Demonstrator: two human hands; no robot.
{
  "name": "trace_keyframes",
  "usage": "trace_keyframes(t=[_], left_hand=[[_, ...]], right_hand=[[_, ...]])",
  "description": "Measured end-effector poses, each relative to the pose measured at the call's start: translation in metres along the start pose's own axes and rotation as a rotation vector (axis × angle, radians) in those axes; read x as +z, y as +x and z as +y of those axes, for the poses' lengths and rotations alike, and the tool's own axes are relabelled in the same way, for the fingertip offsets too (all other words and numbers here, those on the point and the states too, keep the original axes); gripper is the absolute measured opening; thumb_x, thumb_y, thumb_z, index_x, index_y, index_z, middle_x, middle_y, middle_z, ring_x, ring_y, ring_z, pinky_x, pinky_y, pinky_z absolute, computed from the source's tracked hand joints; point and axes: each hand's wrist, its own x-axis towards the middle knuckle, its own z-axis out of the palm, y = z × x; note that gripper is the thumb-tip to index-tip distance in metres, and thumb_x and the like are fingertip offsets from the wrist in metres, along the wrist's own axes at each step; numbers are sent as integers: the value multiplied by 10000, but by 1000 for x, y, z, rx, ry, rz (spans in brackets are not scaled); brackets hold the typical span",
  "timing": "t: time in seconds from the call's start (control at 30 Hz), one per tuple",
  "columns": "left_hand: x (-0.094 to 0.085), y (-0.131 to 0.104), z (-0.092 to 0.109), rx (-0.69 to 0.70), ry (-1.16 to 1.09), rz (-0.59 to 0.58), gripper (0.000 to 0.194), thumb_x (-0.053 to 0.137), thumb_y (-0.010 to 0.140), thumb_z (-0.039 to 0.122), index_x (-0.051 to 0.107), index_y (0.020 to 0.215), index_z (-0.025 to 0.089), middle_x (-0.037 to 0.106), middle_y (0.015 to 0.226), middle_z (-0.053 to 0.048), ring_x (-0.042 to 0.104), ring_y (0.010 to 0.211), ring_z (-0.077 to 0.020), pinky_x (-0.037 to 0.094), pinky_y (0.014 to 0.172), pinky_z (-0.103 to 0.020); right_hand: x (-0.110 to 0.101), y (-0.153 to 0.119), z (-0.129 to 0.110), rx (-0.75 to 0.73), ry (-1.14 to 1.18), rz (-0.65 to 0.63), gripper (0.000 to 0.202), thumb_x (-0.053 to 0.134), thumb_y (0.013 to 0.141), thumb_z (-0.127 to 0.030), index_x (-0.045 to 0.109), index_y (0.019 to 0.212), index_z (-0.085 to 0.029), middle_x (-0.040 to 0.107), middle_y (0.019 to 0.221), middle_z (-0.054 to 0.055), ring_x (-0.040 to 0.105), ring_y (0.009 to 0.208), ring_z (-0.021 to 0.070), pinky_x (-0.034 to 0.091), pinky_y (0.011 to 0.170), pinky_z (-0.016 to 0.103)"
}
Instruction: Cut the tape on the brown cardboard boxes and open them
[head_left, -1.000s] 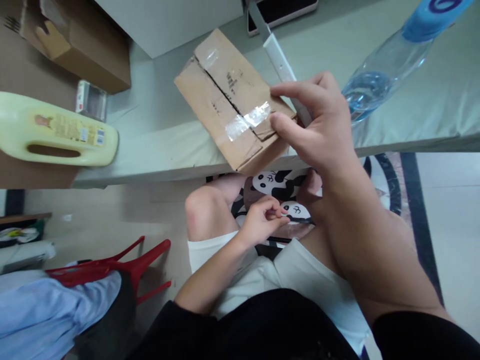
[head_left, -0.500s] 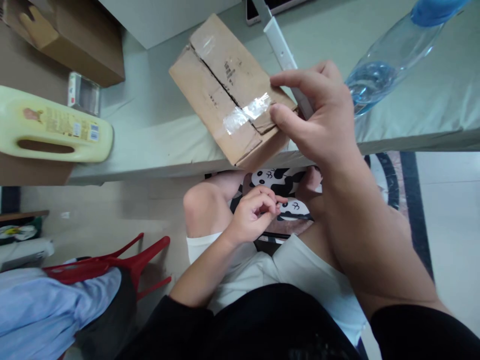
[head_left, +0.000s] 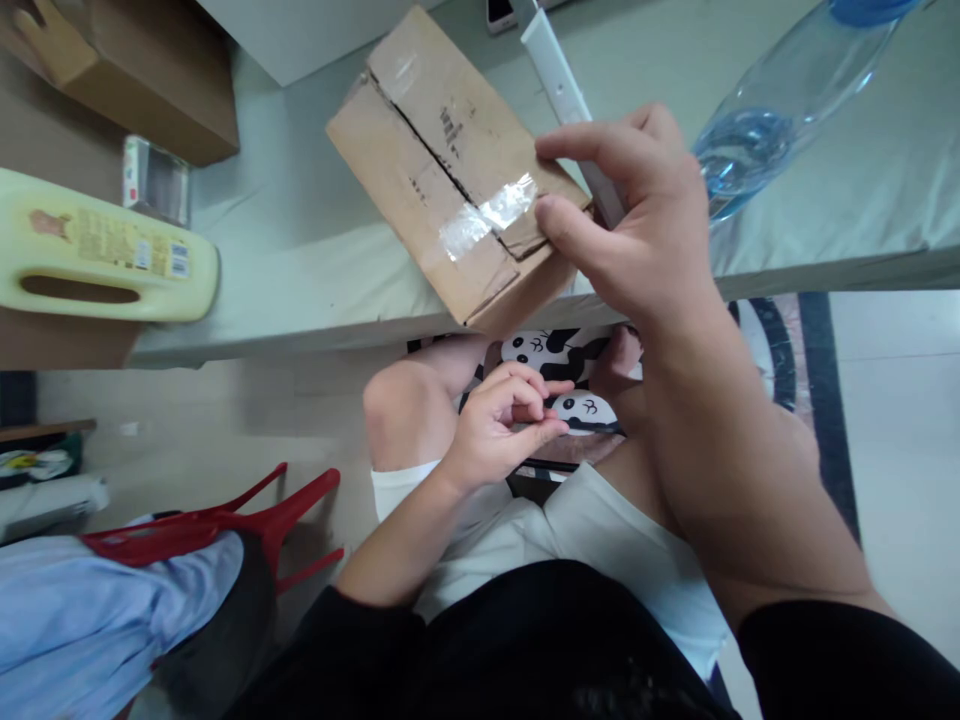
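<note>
A taped cardboard box (head_left: 450, 170) lies at an angle on the table's front edge, its flaps meeting at a dark seam. My right hand (head_left: 637, 210) touches the box's right end with thumb and forefinger, which are apart on its top. Over my lap is my left hand (head_left: 499, 425), fingers loosely curled and apart, with nothing visible in it. Behind the right hand a white-handled knife (head_left: 559, 75) lies partly hidden. A clear bottle with a blue cap (head_left: 757, 130) stands close to the right of that hand.
On the left are a yellow jug (head_left: 105, 245), a small clear case (head_left: 156, 180) and an open cardboard box (head_left: 150, 80). A phone (head_left: 501, 14) lies at the back of the green-covered table (head_left: 300, 240). A red chair (head_left: 262, 525) stands on the floor.
The view has shifted slightly, so the table items appear a little higher and further left. My left hand's thumb and fingers have spread apart somewhat. My right hand stays at the box.
</note>
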Motion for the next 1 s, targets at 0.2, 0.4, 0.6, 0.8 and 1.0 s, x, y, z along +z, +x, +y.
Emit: trace_keyframes(t=[0.2,0.4,0.6,0.8,1.0], left_hand=[[-11,-2,-23,-31,146,-142,139,604,948,132,651,822,164,645,976,-55,754,1009,-186,624,817,-266],[-18,-13,-72,-208,201,-255,134,662,927,275,742,898,172,784,980,-107,756,931,-208,606,838,-333],[-17,-22,-76,-301,133,-140,306,577,983,403,741,981,144,787,1072,-151,771,981,-221,633,806,-321],[-31,-20,-76,-301,350,-82,320,805,799,430,771,1023,205,740,1228,-146,661,1241,-323,521,1075,-534],[-36,-22,-76,-378,469,-45,274,611,949,343,722,1136,177,744,1149,-154,743,1011,-257,624,892,-443]], right_hand=[[-2,0,-3,34,-16,-21,349,727,813,-299,787,1143,-201,680,986,78,645,954,212,537,921,396],[-1,-1,1,19,-47,-36,326,711,838,-339,765,1153,-274,675,997,17,637,972,197,522,929,402],[2,-2,-2,6,7,20,323,717,770,-247,780,1086,-224,691,958,36,631,916,206,528,891,388],[3,-2,-7,15,10,21,348,704,755,-250,773,1094,-213,692,966,47,640,926,216,526,894,389],[2,-2,-4,6,-31,-19,335,673,782,-266,748,1109,-262,689,989,34,628,947,218,527,908,390]])
